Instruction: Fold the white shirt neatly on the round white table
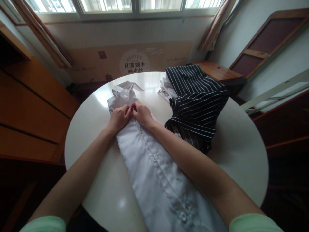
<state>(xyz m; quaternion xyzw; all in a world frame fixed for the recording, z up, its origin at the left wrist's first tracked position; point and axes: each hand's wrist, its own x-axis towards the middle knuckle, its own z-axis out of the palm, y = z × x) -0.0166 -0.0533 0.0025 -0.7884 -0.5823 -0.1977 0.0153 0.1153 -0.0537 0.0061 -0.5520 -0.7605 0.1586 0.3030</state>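
Note:
A white button-front shirt [142, 154] lies lengthwise over the round white table, its row of buttons running from my hands down toward me. Near its far end, my left hand [120, 117] is closed, fingertips pinching the front placket. Right beside it, my right hand [142, 113] pinches the same spot, and the two sets of fingertips meet. Whatever small part they grip, perhaps a button, is hidden between the fingers. Beyond my hands the shirt's upper end is bunched up in loose folds. The near end of the shirt runs out of view at the bottom.
On the right of the round table [241, 154] sits a heap of black-and-white striped cloth [198, 106], with some white cloth [166, 88] under its left side. Flattened cardboard [84, 58] leans below the window. A wooden cabinet [29, 106] stands left, a small wooden table [217, 69] behind right.

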